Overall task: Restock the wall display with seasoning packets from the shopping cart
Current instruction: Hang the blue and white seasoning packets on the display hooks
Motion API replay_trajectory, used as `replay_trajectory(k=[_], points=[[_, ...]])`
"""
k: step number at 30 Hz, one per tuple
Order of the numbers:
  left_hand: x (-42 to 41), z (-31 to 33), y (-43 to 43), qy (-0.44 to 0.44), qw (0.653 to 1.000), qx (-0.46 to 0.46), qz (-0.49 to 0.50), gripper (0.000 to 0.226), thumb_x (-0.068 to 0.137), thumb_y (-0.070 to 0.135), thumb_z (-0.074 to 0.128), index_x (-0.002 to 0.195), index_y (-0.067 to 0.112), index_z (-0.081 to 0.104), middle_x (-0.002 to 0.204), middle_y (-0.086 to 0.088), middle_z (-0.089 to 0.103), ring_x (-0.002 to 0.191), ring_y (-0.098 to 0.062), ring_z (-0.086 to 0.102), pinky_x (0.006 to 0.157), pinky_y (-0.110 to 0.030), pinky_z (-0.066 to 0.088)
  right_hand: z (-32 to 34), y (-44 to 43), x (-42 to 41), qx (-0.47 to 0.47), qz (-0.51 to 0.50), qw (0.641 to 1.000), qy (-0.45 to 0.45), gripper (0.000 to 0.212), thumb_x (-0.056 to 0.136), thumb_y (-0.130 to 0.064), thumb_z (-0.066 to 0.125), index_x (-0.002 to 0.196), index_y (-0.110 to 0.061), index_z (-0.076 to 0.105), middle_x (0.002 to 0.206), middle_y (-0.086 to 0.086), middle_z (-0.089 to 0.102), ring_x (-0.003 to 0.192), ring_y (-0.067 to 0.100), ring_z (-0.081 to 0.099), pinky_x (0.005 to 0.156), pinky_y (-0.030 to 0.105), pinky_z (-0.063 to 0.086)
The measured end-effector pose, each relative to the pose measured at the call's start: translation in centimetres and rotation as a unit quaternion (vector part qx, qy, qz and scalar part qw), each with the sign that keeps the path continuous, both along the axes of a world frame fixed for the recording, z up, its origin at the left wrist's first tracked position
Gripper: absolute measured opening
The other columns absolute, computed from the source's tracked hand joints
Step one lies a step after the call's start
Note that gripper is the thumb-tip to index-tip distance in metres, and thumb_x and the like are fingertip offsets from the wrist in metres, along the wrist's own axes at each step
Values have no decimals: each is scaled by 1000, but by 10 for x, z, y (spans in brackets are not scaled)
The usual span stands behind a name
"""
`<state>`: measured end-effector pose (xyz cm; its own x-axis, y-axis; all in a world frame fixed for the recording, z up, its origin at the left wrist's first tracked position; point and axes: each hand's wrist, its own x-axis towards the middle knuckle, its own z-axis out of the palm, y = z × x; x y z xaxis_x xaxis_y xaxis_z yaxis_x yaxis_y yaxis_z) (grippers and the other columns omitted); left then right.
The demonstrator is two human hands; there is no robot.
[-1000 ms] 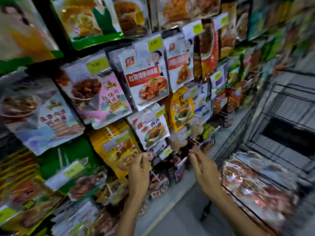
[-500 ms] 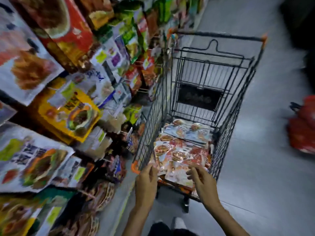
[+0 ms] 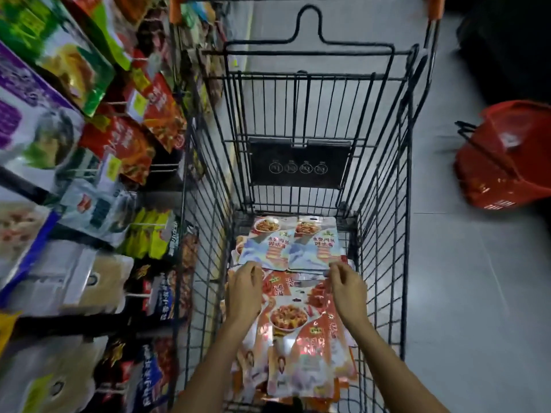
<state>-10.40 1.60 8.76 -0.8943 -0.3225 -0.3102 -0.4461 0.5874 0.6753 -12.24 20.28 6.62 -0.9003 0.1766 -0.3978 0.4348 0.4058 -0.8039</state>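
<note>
A black wire shopping cart [image 3: 384, 204] fills the middle of the view. On its floor lie several seasoning packets: pale blue ones [image 3: 289, 245] at the far end and red-orange ones [image 3: 301, 332] nearer me. Both my hands are inside the cart above the packets. My left hand [image 3: 243, 292] hovers palm down, fingers loosely bent, over the left edge of the packets. My right hand [image 3: 347, 289] has its fingers curled near the seam between the blue and red packets; I cannot tell whether it pinches one. The wall display [image 3: 89, 180] of hanging packets runs along the left.
A red plastic shopping basket [image 3: 507, 156] sits on the grey floor [image 3: 477, 293] to the right of the cart. Display hooks and packets press close to the cart's left side. A dark object stands at the upper right.
The view swung from the wall display to the cart. Both hands left the display hooks and moved down into the cart over the packets.
</note>
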Motion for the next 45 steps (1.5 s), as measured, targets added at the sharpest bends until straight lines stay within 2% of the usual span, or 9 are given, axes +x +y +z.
replay_trajectory(k=[7, 14, 19, 22, 31, 34, 36, 40, 45], points=[[-97, -111, -23, -99, 993, -67, -25, 33, 98, 25, 50, 112, -3, 60, 109, -23, 64, 99, -35, 60, 79, -38, 46, -106, 6, -85, 172, 5, 979, -105, 42, 96, -37, 52, 123, -5, 55, 112, 12, 64, 90, 20, 60, 72, 31, 52], [-136, -189, -31, -237, 968, -67, -48, 77, 85, 43, 67, 138, -5, 38, 142, -22, 43, 129, -35, 44, 105, -41, 39, -156, 7, -110, 288, 65, 937, -184, 63, 78, -62, 64, 107, -6, 61, 120, 18, 56, 108, 31, 56, 90, 42, 52], [-152, -201, -27, -221, 969, -101, -46, 71, 75, 37, 79, 130, 4, 49, 129, -16, 57, 116, -33, 55, 90, -32, 47, -161, -5, -117, 345, 78, 915, -194, 77, 75, -55, 72, 132, -8, 47, 143, 20, 37, 132, 35, 35, 109, 45, 35], [-162, -204, -28, -245, 961, -125, -34, 88, 65, 42, 84, 133, 5, 41, 137, -16, 47, 126, -37, 45, 99, -50, 44, -163, -4, -125, 327, 34, 914, -237, 85, 69, -57, 76, 130, -6, 45, 136, 17, 41, 128, 32, 38, 106, 42, 37], [-168, -213, -40, -242, 961, -131, -12, 98, 67, 43, 83, 140, 5, 30, 148, -20, 32, 138, -39, 27, 110, -47, 31, -169, -5, -140, 225, -32, 948, -224, 69, 67, -23, 84, 119, -3, 43, 123, 18, 51, 115, 32, 51, 93, 38, 47], [-171, -210, -47, -208, 975, -39, 67, 59, 70, 26, 84, 113, 5, 51, 126, -17, 57, 109, -33, 57, 77, -39, 54, -168, -1, -147, 51, -91, 965, -239, 36, 73, -5, 79, 87, -6, 46, 89, 16, 65, 73, 26, 68, 50, 24, 54], [-171, -207, -52, -224, 966, 65, 112, 43, 69, 12, 84, 102, 5, 56, 116, -15, 63, 93, -27, 61, 48, -25, 45, -165, 3, -150, 34, -85, 965, -246, 30, 70, -10, 84, 76, -4, 55, 63, 8, 65, 48, 17, 66, 34, 20, 45], [-169, -202, -66, -260, 944, 164, 118, 58, 65, 7, 86, 115, -2, 59, 115, -10, 63, 105, -28, 61, 74, -32, 52, -160, 5, -158, -25, -79, 959, -273, 33, 64, -20, 88, 79, -5, 62, 76, 12, 68, 60, 23, 69, 51, 35, 59], [-172, -192, -66, -351, 904, 241, 33, 35, 71, 1, 80, 103, 1, 66, 112, -20, 67, 100, -32, 66, 93, -43, 51, -151, -2, -158, -71, -35, 940, -333, 27, 69, -9, 84, 75, -3, 58, 57, 10, 67, 37, 17, 62, 32, 27, 49]])
